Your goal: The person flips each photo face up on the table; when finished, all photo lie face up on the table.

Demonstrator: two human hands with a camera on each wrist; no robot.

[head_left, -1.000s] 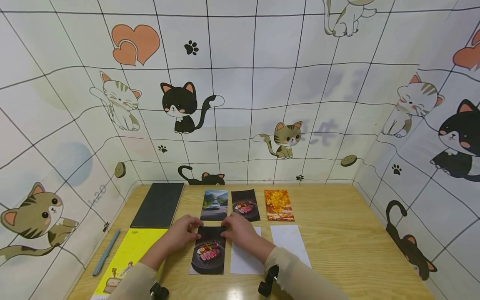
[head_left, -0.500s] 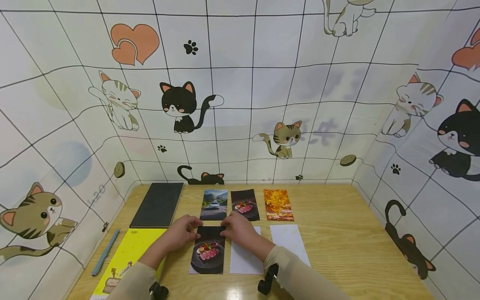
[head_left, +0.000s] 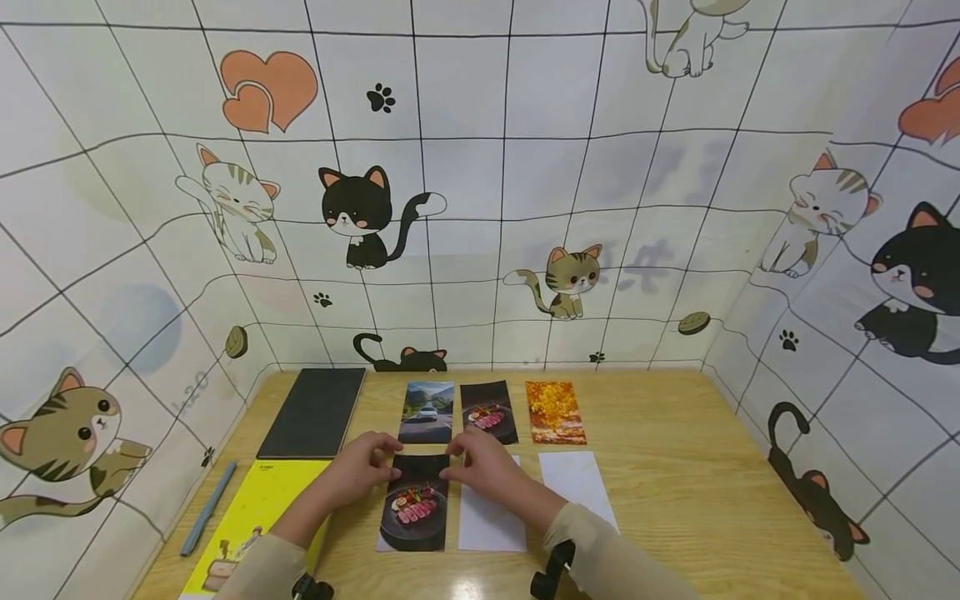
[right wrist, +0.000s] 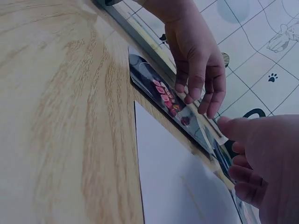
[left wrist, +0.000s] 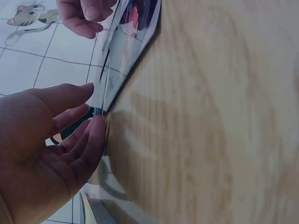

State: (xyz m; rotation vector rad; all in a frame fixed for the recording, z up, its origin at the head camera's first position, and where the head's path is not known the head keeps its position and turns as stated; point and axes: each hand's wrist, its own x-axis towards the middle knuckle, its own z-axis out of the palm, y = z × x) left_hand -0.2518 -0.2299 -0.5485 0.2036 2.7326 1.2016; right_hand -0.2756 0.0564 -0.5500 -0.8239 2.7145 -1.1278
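A photo card of sliced steak on a dark plate (head_left: 414, 507) lies on the table, a thin pale edge showing under its lower left. My left hand (head_left: 358, 471) is at its upper left side; in the left wrist view, the fingertips (left wrist: 97, 122) touch the card's edge and the thumb stands apart. At the upper right side is my right hand (head_left: 487, 468), thumb at the edge, its wrist over a white card (head_left: 491, 525). In the right wrist view the right hand's thumb (right wrist: 229, 128) hides part of the card's far end. Neither hand visibly grips it.
Behind lie a car photo (head_left: 426, 412), a second steak photo (head_left: 489, 412) and an autumn-leaf photo (head_left: 556, 412). Another white card (head_left: 577, 490) lies right. A black notebook (head_left: 311, 414), yellow booklet (head_left: 262, 508) and blue-grey pen (head_left: 208, 508) are left. Cat-patterned walls (head_left: 465, 183) enclose the table.
The right hand and forearm have shifted slightly to the right, with its index finger lifted a little from the card. The left hand and the steak photo card look nearly unchanged.
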